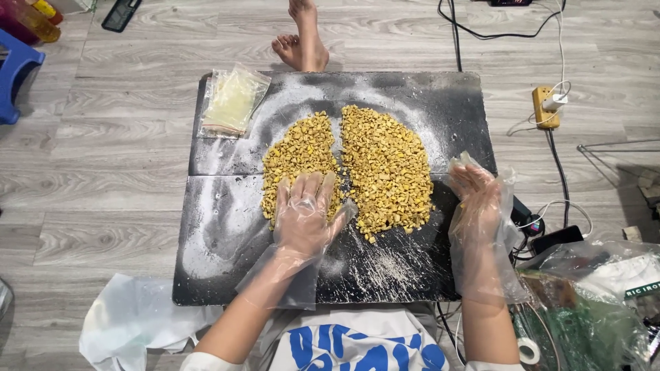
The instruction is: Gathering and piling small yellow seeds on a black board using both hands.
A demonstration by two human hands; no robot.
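A black board (227, 227) dusted with white powder lies on the floor. On it sit two heaps of small yellow pieces, the left heap (299, 154) and the larger right heap (386, 168), with a narrow gap between them. My left hand (302, 213), in a clear plastic glove, lies flat with fingers spread on the near edge of the left heap. My right hand (476, 196), also gloved, hovers at the board's right edge beside the right heap, fingers loosely curled, holding nothing.
A clear plastic bag (232, 102) lies on the board's far left corner. Another person's bare feet (301, 41) rest beyond the board. A yellow power strip (544, 108) with cables is at right, plastic bags (591, 302) near right, a white bag (134, 319) near left.
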